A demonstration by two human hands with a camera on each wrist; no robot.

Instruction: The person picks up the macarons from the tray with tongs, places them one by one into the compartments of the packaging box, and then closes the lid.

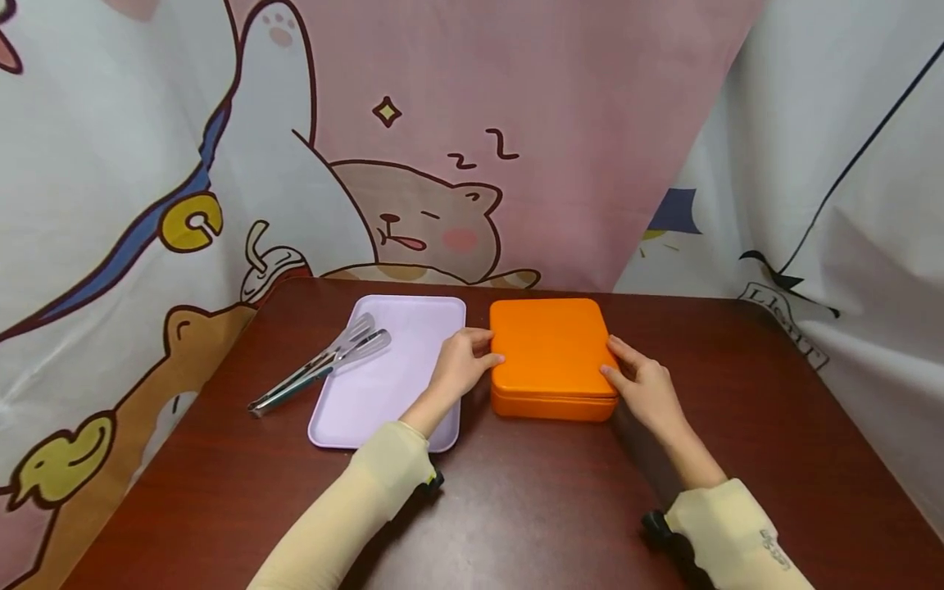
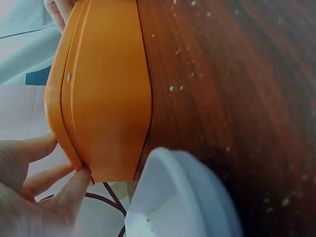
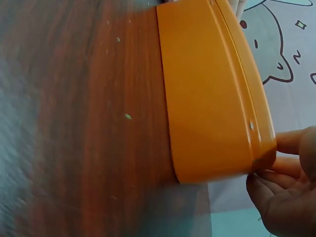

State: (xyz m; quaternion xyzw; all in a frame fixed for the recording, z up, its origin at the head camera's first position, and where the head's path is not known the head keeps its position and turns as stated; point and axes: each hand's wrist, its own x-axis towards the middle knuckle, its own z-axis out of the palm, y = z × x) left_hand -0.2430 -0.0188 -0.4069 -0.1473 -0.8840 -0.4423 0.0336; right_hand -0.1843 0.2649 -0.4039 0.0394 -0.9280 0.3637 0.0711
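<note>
An orange lidded box (image 1: 553, 408) sits on the table with its lid (image 1: 549, 344) on top. My left hand (image 1: 459, 360) holds the lid's left edge, thumb on the top face and fingers at the rim. On the opposite side, my right hand (image 1: 651, 395) pinches the lid's right edge in the same way. Both wrist views show fingertips at the seam between lid and body, the left hand (image 2: 39, 192) and the right hand (image 3: 289, 190) each near a corner. What is inside the box is hidden.
Left of the box lies a pale purple tray (image 1: 387, 410), partly under my left forearm. Metal tongs (image 1: 302, 373) with clear tips rest across its left rim. Small crumbs dot the brown table (image 1: 531, 508). A printed cloth (image 1: 560, 147) hangs behind the table.
</note>
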